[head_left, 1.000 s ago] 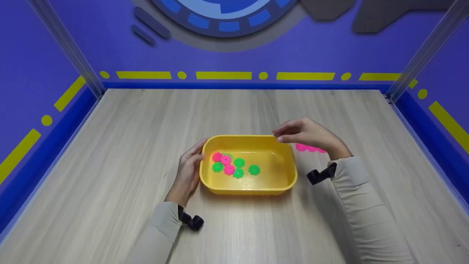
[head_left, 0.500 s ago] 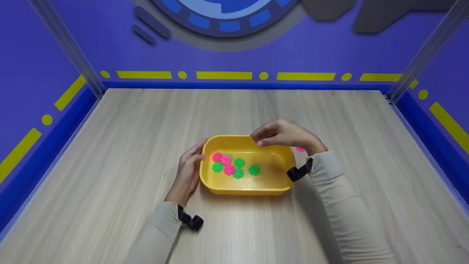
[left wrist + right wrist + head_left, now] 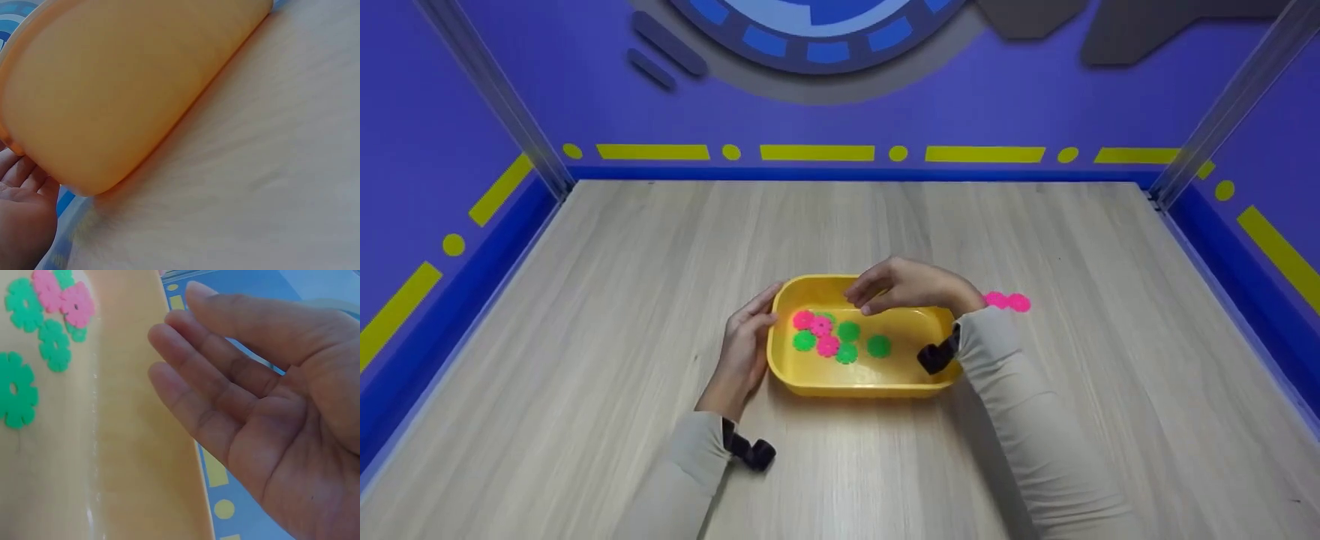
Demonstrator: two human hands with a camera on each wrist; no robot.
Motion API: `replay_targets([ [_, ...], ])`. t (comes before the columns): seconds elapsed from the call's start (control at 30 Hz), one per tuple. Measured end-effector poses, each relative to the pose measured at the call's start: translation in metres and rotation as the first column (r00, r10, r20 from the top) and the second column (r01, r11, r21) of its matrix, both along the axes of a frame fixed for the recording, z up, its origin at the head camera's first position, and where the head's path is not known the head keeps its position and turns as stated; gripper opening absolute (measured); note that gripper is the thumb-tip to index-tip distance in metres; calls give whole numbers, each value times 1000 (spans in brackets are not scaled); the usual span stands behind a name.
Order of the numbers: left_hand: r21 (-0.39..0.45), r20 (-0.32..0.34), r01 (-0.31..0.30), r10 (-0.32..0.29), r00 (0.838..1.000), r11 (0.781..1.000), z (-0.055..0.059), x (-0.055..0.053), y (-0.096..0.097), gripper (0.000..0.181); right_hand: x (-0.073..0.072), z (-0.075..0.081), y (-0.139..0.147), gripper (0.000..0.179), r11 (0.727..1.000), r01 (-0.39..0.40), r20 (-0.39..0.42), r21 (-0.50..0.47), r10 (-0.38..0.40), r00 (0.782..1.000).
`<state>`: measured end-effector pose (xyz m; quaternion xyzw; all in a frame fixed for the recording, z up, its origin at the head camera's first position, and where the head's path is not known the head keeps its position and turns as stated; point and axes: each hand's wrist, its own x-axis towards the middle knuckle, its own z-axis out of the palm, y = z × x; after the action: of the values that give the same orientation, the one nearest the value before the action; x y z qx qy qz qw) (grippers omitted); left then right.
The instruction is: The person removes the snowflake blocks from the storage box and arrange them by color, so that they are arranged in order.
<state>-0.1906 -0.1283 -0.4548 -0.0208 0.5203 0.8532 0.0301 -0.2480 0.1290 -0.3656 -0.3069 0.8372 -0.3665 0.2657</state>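
A yellow plastic tub (image 3: 915, 330) stands on the table, holding several pink and green snowflake building discs. The green discs (image 3: 878, 346) and pink discs (image 3: 820, 325) lie mostly toward its left side. My left hand (image 3: 744, 352) grips the tub's left end, thumb at the rim and fingers along the outer wall; the left wrist view shows the tub wall (image 3: 112, 95) beside those fingers. Over the tub's back rim hovers my right hand (image 3: 911, 285), fingers loosely bent. In the right wrist view nothing shows between its thumb and visible fingers (image 3: 197, 391); the index finger seems hidden.
Pink discs (image 3: 1007, 301) lie on the wooden table (image 3: 660, 300) right of the tub, partly behind the right wrist. Blue panels (image 3: 840, 120) with yellow marks wall the table at the back and sides.
My right hand has moved left from beyond the tub's right back corner to over its back middle, uncovering pink discs on the table. The left hand and tub have stayed put.
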Motion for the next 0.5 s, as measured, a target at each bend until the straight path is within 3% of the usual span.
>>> replay_targets([
  [0.5, 31, -2, 18, -18, 1000, 999, 0, 0, -1, 56, -5, -17, -22, 35, 999, -48, 61, 24, 46, 997],
])
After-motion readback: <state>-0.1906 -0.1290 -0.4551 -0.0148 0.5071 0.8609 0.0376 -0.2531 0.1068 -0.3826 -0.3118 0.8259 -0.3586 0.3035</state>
